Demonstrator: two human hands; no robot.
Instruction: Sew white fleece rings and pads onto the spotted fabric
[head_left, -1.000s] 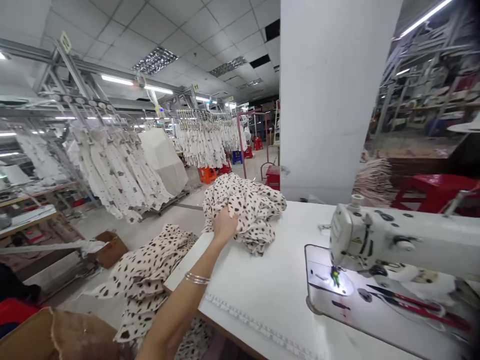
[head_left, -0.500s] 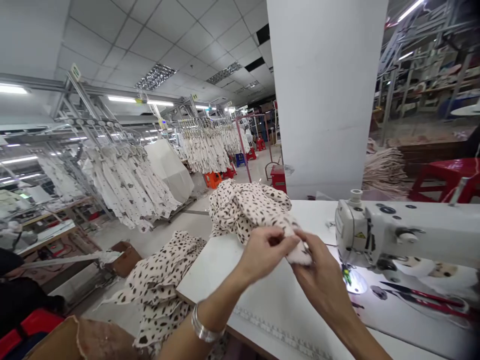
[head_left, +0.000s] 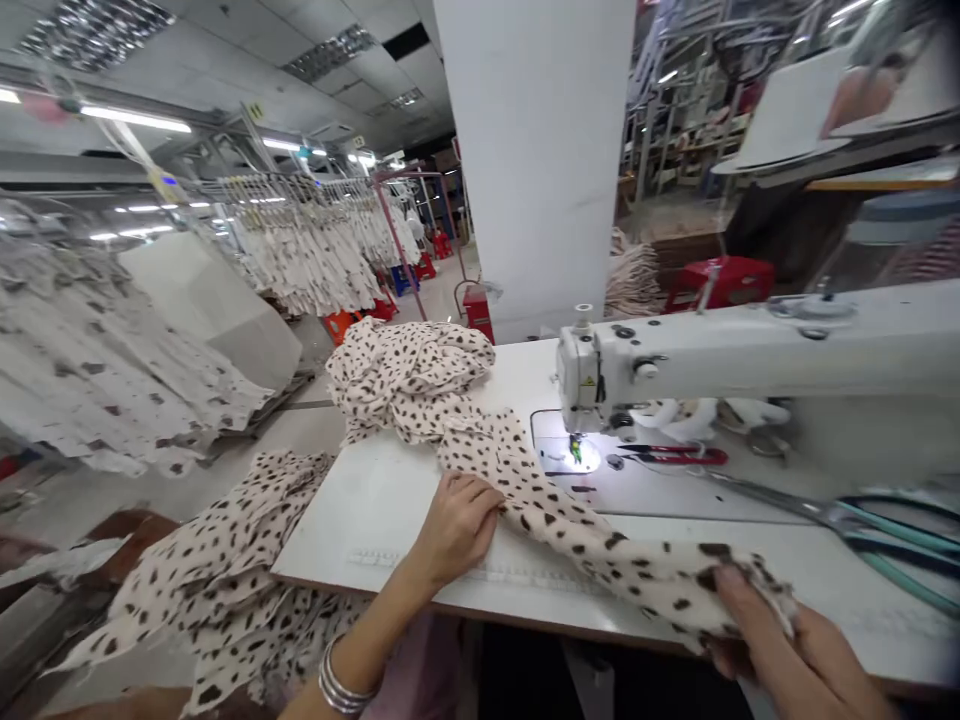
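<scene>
A cream cloth with dark spots (head_left: 555, 505) stretches across the white sewing table (head_left: 367, 500), from a bunched heap (head_left: 409, 375) at the far left corner to the near edge. My left hand (head_left: 457, 525) pinches the strip near its middle, fingers curled on it. At the table's front right, my right hand (head_left: 780, 640) grips the strip's end, thumb on top. The white sewing machine (head_left: 675, 360) stands just behind the strip, its needle lamp lit.
Red-handled snips (head_left: 679, 456) and large green-handled scissors (head_left: 862, 525) lie on the table right of the needle. More spotted cloth (head_left: 225, 560) hangs off the table's left edge. A white pillar (head_left: 536, 160) rises behind the table. Racks of hung garments (head_left: 300, 250) fill the left.
Both hands have pulled a strip of the spotted cloth out of the heap toward the near edge, my right hand moving far right. The camera has tilted down and swung right.
</scene>
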